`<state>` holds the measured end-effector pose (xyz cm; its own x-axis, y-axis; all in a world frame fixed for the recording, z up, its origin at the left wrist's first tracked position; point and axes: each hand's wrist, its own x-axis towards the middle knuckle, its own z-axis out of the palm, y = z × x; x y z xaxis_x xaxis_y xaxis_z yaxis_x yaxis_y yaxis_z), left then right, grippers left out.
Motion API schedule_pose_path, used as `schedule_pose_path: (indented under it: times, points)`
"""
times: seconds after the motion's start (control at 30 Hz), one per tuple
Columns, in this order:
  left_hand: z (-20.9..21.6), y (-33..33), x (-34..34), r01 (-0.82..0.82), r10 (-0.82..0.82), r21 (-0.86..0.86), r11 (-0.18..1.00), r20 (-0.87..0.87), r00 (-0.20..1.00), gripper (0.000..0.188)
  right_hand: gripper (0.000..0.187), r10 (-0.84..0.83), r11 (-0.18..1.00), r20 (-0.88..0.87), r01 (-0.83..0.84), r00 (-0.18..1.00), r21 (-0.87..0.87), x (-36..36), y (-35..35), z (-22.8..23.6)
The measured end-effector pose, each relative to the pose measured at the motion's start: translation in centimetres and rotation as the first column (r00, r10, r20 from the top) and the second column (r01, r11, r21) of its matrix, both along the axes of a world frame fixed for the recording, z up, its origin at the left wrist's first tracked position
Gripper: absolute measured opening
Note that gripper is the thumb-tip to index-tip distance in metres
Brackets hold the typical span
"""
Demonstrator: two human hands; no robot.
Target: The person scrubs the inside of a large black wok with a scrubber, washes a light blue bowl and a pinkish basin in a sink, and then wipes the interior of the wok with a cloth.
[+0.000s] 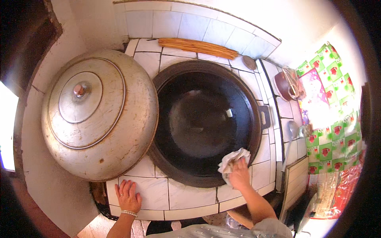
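A large black wok is set into a white-tiled stove top, with a wet sheen and bright glints inside. My right hand presses a crumpled whitish cloth against the wok's near right rim. On the tiles at the front left, my left hand lies flat with its fingers spread, holding nothing. A big domed metal lid, worn and stained, with a reddish-brown knob, rests at the left and overlaps the wok's left edge.
A bundle of thin brown sticks lies along the back wall beside a small brown roundish object. To the right are a dark reddish pot, a long-handled ladle and a green-and-white patterned sheet on the wall.
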<state>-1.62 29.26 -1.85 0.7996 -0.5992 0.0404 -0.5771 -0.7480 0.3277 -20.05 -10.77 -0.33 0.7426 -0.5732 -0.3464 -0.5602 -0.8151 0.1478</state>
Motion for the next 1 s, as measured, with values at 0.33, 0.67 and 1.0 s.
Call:
schedule_pose_path:
  times: [0.33, 0.67, 1.0]
  points:
    - [-0.7, 0.3, -0.2, 0.001, -0.002, 0.027, 1.0, 0.038, 0.999, 0.042, 0.04, 0.045, 0.919, 0.174, 0.028, 0.984, -0.392, 7.6, -15.8, -3.8]
    - [-1.6, 0.6, 0.2, 0.023, -0.027, 0.072, 0.997, 0.05, 0.998, 0.045, 0.042, 0.33, 0.832, 0.215, -0.175, 0.919, -0.527, 17.6, -25.8, -7.0]
    - [-2.0, 0.8, -0.1, -0.004, 0.002, 0.078, 0.997, 0.033, 0.999, 0.043, 0.052, 0.403, 0.799, 0.472, -0.05, 0.785, -0.599, 30.8, -24.1, -9.8]
